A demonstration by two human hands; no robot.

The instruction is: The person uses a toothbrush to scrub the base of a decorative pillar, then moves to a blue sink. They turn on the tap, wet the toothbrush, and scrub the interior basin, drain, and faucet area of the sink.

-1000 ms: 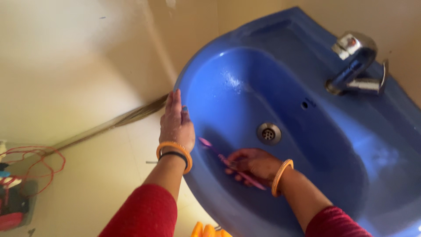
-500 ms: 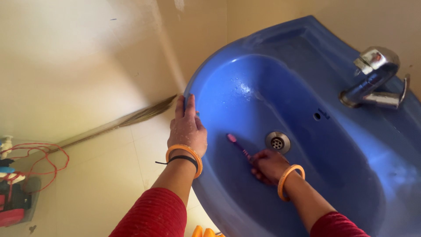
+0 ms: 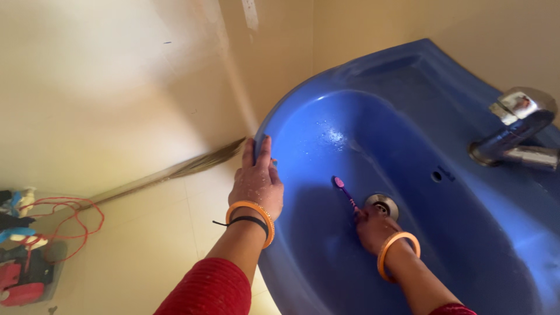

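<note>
Scrubbing moved up toward drain | right hand grip holding pink toothbrush | left hand grip clasping sink rim

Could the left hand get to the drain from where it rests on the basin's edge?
Probably yes: the left hand grips the sink rim, and the bowl lies open towards the drain, though the right hand with the toothbrush crowds it.

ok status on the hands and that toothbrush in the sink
Left hand gripping sink rim. Right hand holds pink toothbrush, bristles against basin beside drain. Nothing in the way.
</note>
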